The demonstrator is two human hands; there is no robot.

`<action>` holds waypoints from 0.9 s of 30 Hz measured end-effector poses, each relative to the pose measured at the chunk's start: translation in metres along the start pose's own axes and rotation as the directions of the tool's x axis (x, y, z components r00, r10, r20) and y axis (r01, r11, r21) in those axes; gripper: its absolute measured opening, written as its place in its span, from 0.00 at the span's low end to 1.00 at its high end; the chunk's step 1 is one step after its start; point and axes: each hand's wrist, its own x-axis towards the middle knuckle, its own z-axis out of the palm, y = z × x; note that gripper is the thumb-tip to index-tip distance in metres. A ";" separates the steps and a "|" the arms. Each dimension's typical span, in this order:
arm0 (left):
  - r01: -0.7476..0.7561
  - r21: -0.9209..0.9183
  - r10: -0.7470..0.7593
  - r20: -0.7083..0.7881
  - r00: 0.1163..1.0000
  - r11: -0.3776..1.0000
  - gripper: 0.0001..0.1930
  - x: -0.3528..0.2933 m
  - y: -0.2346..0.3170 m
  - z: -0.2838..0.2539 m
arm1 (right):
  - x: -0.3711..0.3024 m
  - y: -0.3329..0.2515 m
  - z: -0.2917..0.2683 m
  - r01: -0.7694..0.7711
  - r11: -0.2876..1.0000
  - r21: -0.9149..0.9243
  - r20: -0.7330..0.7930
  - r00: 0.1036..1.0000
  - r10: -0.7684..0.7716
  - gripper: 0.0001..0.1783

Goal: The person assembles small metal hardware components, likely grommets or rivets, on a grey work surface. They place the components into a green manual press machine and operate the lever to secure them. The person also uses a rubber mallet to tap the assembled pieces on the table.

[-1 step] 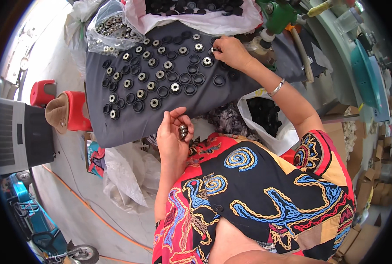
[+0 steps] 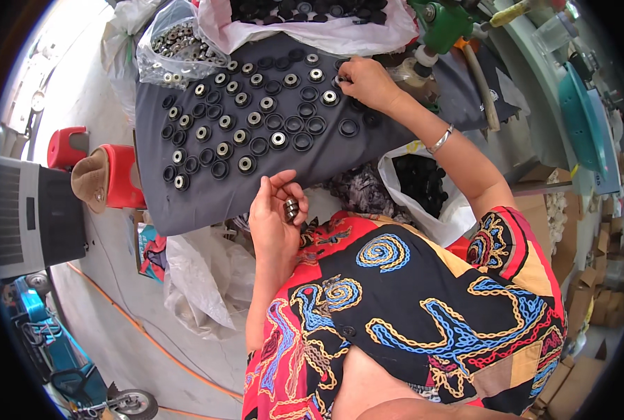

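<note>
My left hand [image 2: 277, 210] is in front of the table's near edge, palm up, with its curled fingers around a short stack of small metal bearings [image 2: 292, 208]. At the far right of the dark grey cloth [image 2: 186, 203], my right hand [image 2: 365, 82] pinches a bearing [image 2: 338, 80] low over the black rings; the fingers partly hide it. Many black plastic rings [image 2: 348, 127] lie in loose rows on the cloth. Some, such as the ring [image 2: 246, 164] nearest my left hand, have a silvery bearing seated in them; others show open centres.
A clear bag of bearings [image 2: 182, 45] and a white sack [image 2: 312, 35] of black parts stand along the far side. A green metal tool [image 2: 446, 28] is at the far right. Below the table's right edge hangs a white bag [image 2: 459, 220] of black parts. Red stools [image 2: 123, 178] stand left.
</note>
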 end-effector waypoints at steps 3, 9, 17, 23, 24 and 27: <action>0.004 -0.020 -0.004 0.021 1.000 1.000 0.23 0.002 -0.001 -0.001 | 0.001 -0.003 -0.003 0.029 0.999 -0.033 0.031 0.999 -0.028 0.11; 0.013 -0.021 -0.012 0.051 0.999 1.000 0.22 0.003 0.000 0.010 | 0.012 0.000 -0.005 0.082 0.995 -0.062 0.140 0.987 -0.073 0.11; 0.000 -0.034 0.001 0.031 1.000 0.999 0.23 -0.004 -0.002 0.022 | -0.001 -0.025 -0.012 0.140 0.962 -0.235 0.032 0.990 -0.136 0.10; 0.004 0.061 -0.011 0.109 0.994 0.998 0.24 -0.002 -0.009 0.018 | -0.062 -0.128 -0.039 0.493 0.785 0.376 0.117 0.815 -0.568 0.10; 0.038 0.041 -0.040 0.060 0.997 0.998 0.24 -0.004 -0.007 0.024 | -0.073 -0.137 -0.034 0.525 0.760 0.382 0.142 0.780 -0.610 0.10; 0.068 0.088 -0.064 -0.040 0.997 0.994 0.25 0.002 -0.007 0.025 | -0.081 -0.136 -0.013 0.542 0.725 0.426 0.073 0.778 -0.624 0.09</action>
